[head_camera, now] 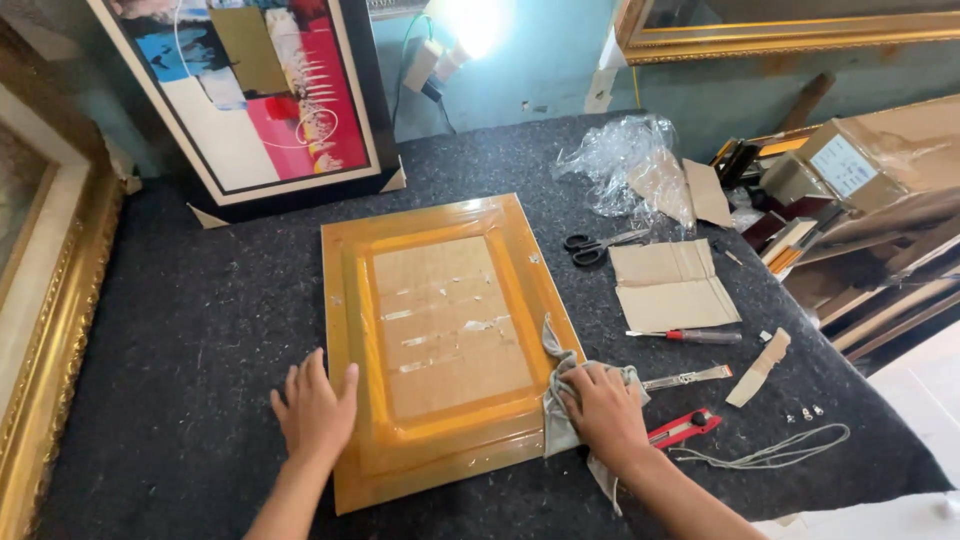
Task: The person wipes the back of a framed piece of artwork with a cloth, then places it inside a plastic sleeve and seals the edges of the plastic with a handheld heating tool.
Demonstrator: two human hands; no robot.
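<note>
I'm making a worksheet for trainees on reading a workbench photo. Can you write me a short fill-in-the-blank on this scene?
1. The right hand presses a grey ____ onto the frame.
2. The left hand lies flat on the frame's ____ edge.
3. The black-handled ____ lie beside the clear plastic wrap.

Missing words: cloth; left; scissors

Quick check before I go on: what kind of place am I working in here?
Most likely a picture-framing workshop: a frame lies back-up on a felt-covered bench, gilt frames and a framed painting lean around it, and scissors and a cutter lie nearby.
</note>
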